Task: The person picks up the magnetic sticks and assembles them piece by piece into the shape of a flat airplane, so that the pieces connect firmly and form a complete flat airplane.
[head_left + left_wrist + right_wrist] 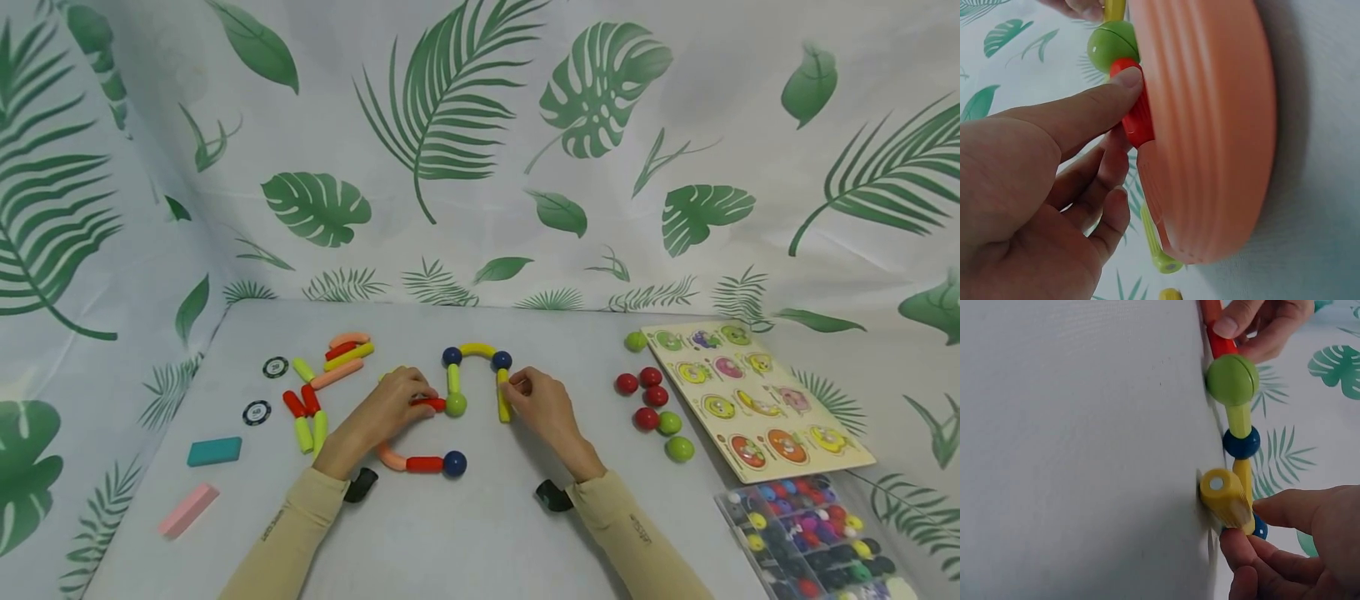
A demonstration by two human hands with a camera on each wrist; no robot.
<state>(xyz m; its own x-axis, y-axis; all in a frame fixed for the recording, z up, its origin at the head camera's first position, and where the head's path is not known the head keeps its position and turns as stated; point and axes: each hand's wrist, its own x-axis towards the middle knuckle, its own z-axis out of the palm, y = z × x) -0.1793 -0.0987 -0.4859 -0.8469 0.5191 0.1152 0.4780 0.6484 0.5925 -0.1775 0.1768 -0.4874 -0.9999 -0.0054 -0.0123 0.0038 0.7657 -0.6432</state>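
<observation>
My left hand (396, 402) pinches a red magnetic rod (1139, 122) between thumb and fingers; its far end meets a light green ball (456, 405). From that ball a lime rod (453, 378) runs up to a navy ball (452, 357). A curved yellow rod (477, 349) bridges to a second navy ball (502, 360). Below this ball, my right hand (543, 404) pinches a straight yellow rod (1225, 497), whose near end points toward me. A curved peach rod (391, 457), partly hidden by the left hand, leads to another red rod (424, 464) and a navy ball (454, 463).
Loose rods (345, 358) lie to the left, near two poker chips (257, 412), a teal block (214, 452) and a pink block (189, 511). Red and green balls (647, 418) sit right, beside a fruit picture board (727, 408) and a compartment box of beads (750, 546).
</observation>
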